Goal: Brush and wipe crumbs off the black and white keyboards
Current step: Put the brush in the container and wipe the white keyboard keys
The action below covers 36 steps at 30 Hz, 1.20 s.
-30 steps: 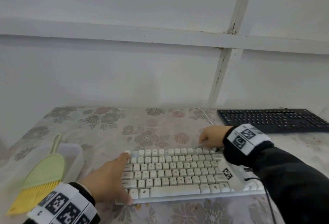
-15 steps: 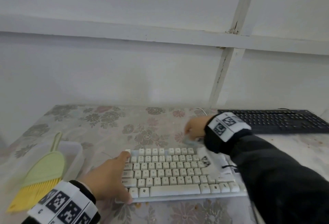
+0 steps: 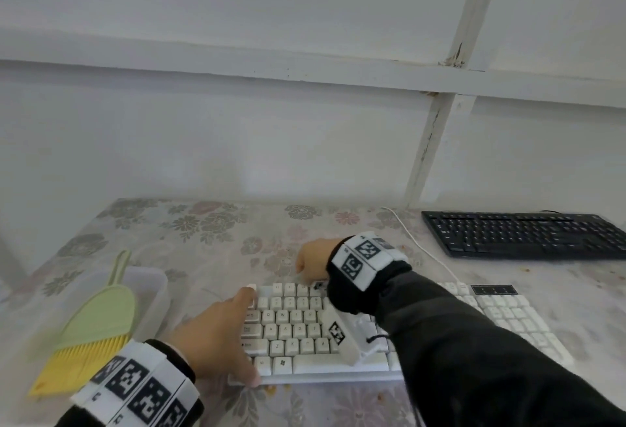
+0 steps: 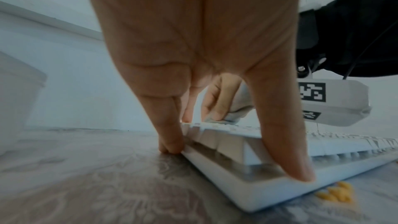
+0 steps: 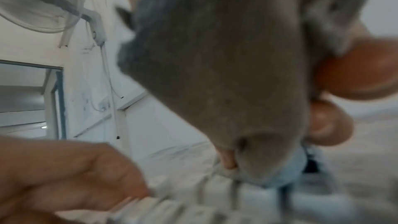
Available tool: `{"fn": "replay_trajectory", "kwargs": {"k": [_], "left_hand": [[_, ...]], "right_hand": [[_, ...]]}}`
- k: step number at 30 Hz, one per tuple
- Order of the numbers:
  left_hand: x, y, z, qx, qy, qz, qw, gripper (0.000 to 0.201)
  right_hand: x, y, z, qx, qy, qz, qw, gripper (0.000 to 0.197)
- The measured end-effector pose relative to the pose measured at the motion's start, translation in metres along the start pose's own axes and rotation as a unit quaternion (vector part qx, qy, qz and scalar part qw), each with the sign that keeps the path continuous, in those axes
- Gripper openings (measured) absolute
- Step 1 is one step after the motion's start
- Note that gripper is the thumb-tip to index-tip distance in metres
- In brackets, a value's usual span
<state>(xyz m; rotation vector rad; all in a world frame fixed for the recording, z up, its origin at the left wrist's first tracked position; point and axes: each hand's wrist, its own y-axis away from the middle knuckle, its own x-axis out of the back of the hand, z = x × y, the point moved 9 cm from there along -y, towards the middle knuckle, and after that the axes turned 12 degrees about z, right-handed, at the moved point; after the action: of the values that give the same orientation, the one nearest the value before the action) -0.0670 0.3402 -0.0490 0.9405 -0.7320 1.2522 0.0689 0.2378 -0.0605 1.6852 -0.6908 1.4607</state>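
The white keyboard [image 3: 298,328] lies on the flowered table near me. My left hand [image 3: 216,335] grips its left end, thumb on the near edge and fingers at the far corner [image 4: 170,142]. My right hand [image 3: 313,262] clutches a grey cloth [image 5: 215,65] and presses it on the top key row, left of the middle. The left wrist view shows that cloth [image 4: 234,108] bunched under the right fingers. The black keyboard [image 3: 521,235] sits at the far right, untouched. Yellow crumbs [image 4: 336,193] lie on the table by the white keyboard's near edge.
A green brush with yellow bristles [image 3: 91,328] rests across a clear plastic container [image 3: 152,287] at the left. The white keyboard's cable [image 3: 416,243] runs back toward the wall. A white wall closes the table's far side.
My right hand with the cloth has slid left along the top row of the white keyboard. The left hand has kept its hold on the left end.
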Motion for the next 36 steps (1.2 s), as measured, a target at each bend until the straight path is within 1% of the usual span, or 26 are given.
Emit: {"fn": "replay_trajectory", "kwargs": {"k": [1,2,4,5,8,10,13,15,16,18,19,20,24,26,29,31,33,36], "left_hand": [[0.000,0.000,0.000,0.000,0.001,-0.001,1.000,0.108],[0.000,0.000,0.001,-0.002,0.001,-0.001,1.000,0.106],[0.000,0.000,0.002,-0.006,-0.002,-0.001,1.000,0.103],[0.000,0.000,0.003,-0.008,-0.004,0.000,1.000,0.102],[-0.001,0.000,0.001,-0.007,-0.011,-0.001,1.000,0.108],[-0.001,-0.001,0.000,-0.005,-0.016,-0.002,1.000,0.109],[-0.002,-0.002,-0.001,0.000,-0.016,-0.003,1.000,0.106],[-0.003,-0.002,-0.002,0.004,-0.017,-0.003,1.000,0.106],[-0.003,-0.002,-0.003,0.009,-0.015,-0.004,1.000,0.106],[-0.003,-0.002,-0.004,0.012,-0.016,-0.001,1.000,0.105],[-0.002,-0.002,-0.004,0.013,-0.019,0.002,1.000,0.106],[-0.002,-0.002,-0.004,0.013,-0.021,0.006,1.000,0.108],[-0.001,-0.002,-0.004,0.011,-0.020,0.006,1.000,0.110],[-0.001,-0.002,-0.004,0.011,-0.020,0.005,1.000,0.110],[-0.002,-0.001,-0.004,0.017,-0.020,0.002,1.000,0.109],[-0.002,-0.001,-0.002,0.015,-0.024,0.005,1.000,0.108],[-0.001,0.000,-0.001,0.013,-0.022,0.007,1.000,0.106],[0.000,0.000,0.000,0.015,-0.020,0.008,1.000,0.106]], "right_hand": [[0.005,0.010,0.014,-0.016,0.007,0.010,1.000,0.032],[0.010,0.024,0.025,-0.025,0.008,0.002,1.000,0.029],[0.016,0.054,0.044,-0.063,-0.020,-0.043,0.997,0.028],[0.020,0.069,0.054,-0.078,-0.032,-0.052,0.995,0.028],[0.023,0.097,0.093,-0.127,-0.055,-0.039,0.990,0.029],[0.020,0.109,0.116,-0.151,-0.035,-0.050,0.987,0.027],[0.024,0.123,0.141,-0.173,0.008,-0.069,0.983,0.035],[0.028,0.132,0.156,-0.180,0.030,-0.086,0.979,0.036],[0.033,0.135,0.166,-0.187,0.030,-0.081,0.979,0.035],[0.047,0.141,0.191,-0.219,0.015,-0.038,0.975,0.033],[0.051,0.143,0.204,-0.234,0.011,-0.020,0.972,0.036],[0.050,0.146,0.213,-0.241,0.018,-0.019,0.970,0.038],[0.020,0.155,0.224,-0.249,0.036,-0.069,0.965,0.040],[0.011,0.158,0.224,-0.251,0.035,-0.062,0.965,0.041],[0.011,0.164,0.233,-0.261,0.082,-0.068,0.960,0.041],[0.010,0.170,0.244,-0.287,0.097,-0.084,0.949,0.040],[0.007,0.173,0.254,-0.297,0.106,-0.102,0.943,0.039],[0.013,0.170,0.264,-0.305,0.112,-0.082,0.942,0.039]]}}
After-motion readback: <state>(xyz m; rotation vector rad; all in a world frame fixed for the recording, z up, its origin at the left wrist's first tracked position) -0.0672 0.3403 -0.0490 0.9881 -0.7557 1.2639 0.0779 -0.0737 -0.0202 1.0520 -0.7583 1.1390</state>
